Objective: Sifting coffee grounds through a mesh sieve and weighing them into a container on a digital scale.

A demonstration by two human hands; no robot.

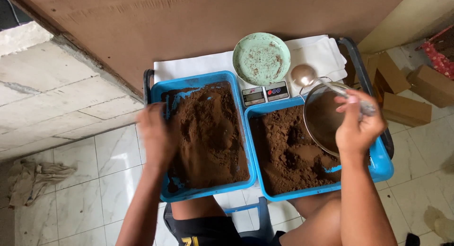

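Observation:
Two blue trays hold brown powder. My left hand [157,138] is blurred and rests in the powder at the near-left side of the left blue tray [203,79]. My right hand [358,124] grips the handle of a metal spoon [305,75] whose bowl points away from me. The hand is over a round metal sieve [322,117] with brown powder in it, which sits in the right blue tray [381,164].
A pale green bowl [261,58] stands on a small scale [265,93] behind the trays, on white paper [189,66]. A brown board leans behind. Cardboard boxes [402,94] lie at the right, a crumpled cloth [28,180] on the tiled floor at the left.

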